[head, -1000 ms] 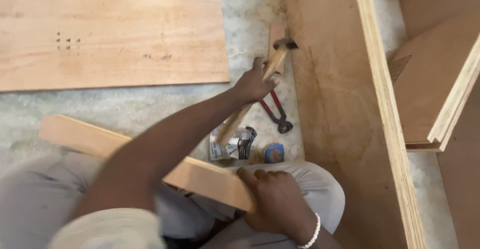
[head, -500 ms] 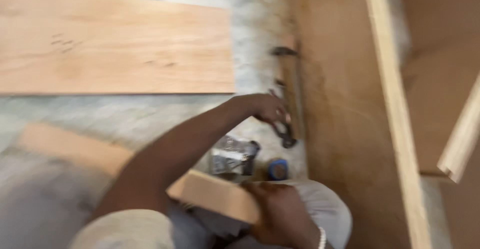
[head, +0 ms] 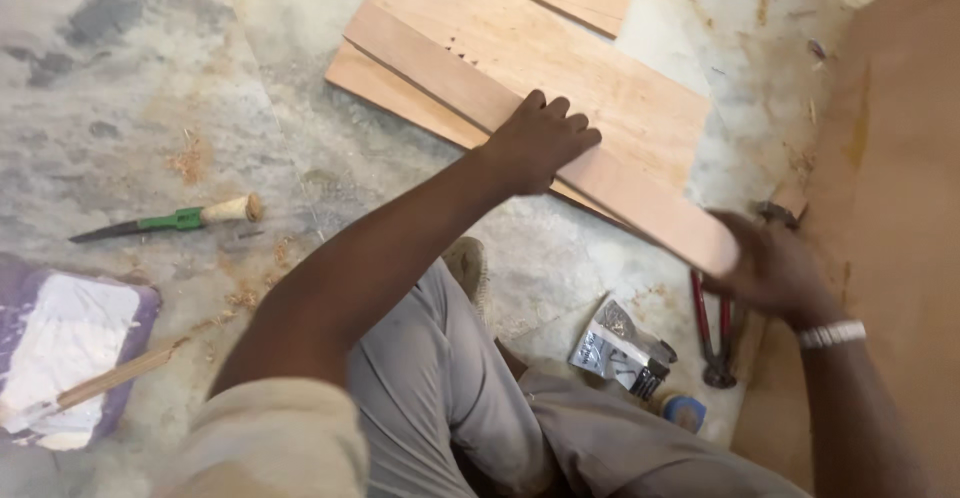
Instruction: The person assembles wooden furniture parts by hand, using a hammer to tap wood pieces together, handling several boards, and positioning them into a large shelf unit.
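Note:
A long pale wooden strip slants over the concrete floor, across a flat plywood board. My left hand grips the strip near its middle, fingers curled over the far edge. My right hand is blurred by motion at the strip's near end, a white bracelet on its wrist. Whether it holds the strip is unclear. A hammer head shows just above that hand.
Red-handled pincers, a clear bag of nails and a small blue lid lie by my knee. A large plywood panel stands at right. At left lie a green-handled tool and a purple tray of white paste.
My left hand has let go of the hammer and taken the wooden strip. The strip has swung up from my lap over the board. The view has turned left.

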